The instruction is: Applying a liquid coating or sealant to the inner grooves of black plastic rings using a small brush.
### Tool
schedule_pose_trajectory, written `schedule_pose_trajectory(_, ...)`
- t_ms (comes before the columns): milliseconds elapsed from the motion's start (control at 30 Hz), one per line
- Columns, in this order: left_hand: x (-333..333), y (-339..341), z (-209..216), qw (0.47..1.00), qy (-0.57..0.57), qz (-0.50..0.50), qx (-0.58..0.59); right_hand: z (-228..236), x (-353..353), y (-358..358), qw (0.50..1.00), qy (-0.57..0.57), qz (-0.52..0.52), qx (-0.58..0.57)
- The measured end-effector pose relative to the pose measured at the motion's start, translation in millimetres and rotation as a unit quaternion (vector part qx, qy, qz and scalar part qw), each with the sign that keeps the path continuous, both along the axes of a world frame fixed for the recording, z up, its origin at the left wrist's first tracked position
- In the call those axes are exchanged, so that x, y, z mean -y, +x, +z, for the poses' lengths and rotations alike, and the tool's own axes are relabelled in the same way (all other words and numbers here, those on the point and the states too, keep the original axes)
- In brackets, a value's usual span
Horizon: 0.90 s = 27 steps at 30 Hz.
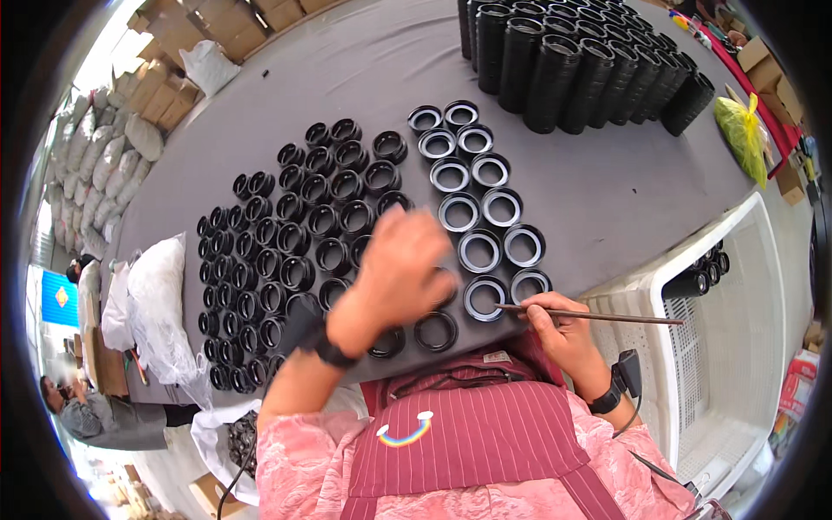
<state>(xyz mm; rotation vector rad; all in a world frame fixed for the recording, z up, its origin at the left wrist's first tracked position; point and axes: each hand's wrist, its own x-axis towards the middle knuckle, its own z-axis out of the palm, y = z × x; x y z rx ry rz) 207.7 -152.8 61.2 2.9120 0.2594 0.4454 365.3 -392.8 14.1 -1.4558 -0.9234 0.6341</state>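
My left hand (401,270), slightly blurred, reaches over the rows of black rings (333,256) on the grey-covered table. Its fingers are curled at the rim of a black ring (449,293), mostly hidden beneath them. A thin dark stick (607,317), perhaps a brush, is pinched in my right hand (563,328). The stick's tip meets the near edge of a black ring with a pale, whitish inner band (484,300). More rings with such bands (479,251) stand in two columns leading away from me. Close to my body lies another plain black ring (435,332).
Tall black cylinders (552,82) stand packed at the far right. A white plastic basket (728,260) at the right holds several black cylinders. Plastic bags (159,299) lie on the left edge; a yellow bag (741,139) sits far right. Another person (78,407) is at lower left.
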Motion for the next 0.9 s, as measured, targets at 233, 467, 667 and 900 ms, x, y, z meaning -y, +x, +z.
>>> schedule_pose_trajectory(233,75.7,-46.5,-31.0,0.992,-0.041,0.03,-0.112,-3.0,-0.7,-6.6,0.999,-0.013,0.044,0.002)
schedule_pose_trajectory(467,72.5,-44.9,-41.0,0.996,-0.003,0.008,-0.091,-8.1,2.6,-6.6,0.999,-0.015,0.032,0.012)
schedule_pose_trajectory(667,76.3,-43.9,-37.3,0.998,-0.015,0.047,-0.039,-4.3,-5.5,-8.9,0.999,-0.02,0.03,0.007)
schedule_pose_trajectory(900,90.5,-25.8,-55.4,0.995,-0.041,0.06,0.067,-13.4,-15.3,-11.1,0.998,0.01,0.054,0.038)
